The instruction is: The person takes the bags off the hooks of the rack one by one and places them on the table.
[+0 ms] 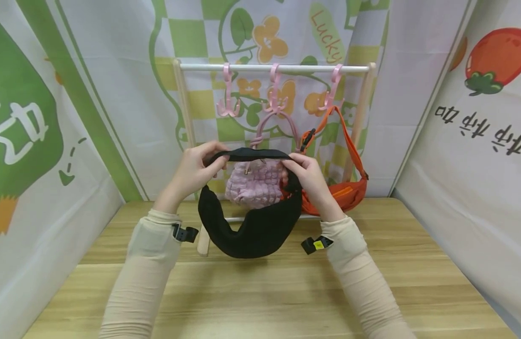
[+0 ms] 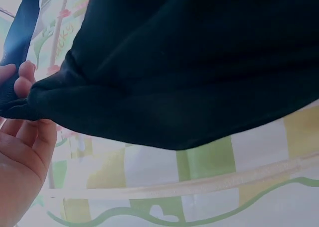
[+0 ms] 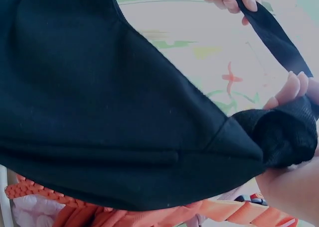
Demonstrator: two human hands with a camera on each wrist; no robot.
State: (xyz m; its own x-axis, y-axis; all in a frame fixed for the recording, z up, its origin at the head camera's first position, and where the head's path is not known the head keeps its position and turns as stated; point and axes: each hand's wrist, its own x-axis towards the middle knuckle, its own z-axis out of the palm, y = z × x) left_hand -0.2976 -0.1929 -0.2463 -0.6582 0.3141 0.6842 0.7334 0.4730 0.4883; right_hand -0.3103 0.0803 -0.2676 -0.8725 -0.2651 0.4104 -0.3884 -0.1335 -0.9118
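A black sling bag [image 1: 249, 235] hangs in front of the rack, its body curving downward below its strap [image 1: 256, 154]. My left hand [image 1: 194, 172] pinches the strap at its left end between thumb and fingers. At the other end, my right hand [image 1: 309, 179] grips the strap, with part of it bunched near the palm. Between the hands the strap runs nearly level. In the right wrist view, the bag's end [image 3: 234, 142] narrows toward the right hand, where the webbing [image 3: 286, 132] loops over. The left wrist view shows dark cloth [image 2: 174, 97] beside the left fingers.
Behind the bag stands a rack with a metal bar [image 1: 201, 67] carrying pink hooks [image 1: 228, 94]. A puffy pink handbag [image 1: 252, 183] hangs from the middle hook [image 1: 275, 89], an orange bag [image 1: 349, 195] from the right hook [image 1: 333, 89]. The wooden table [image 1: 243, 301] lies below, between printed curtains.
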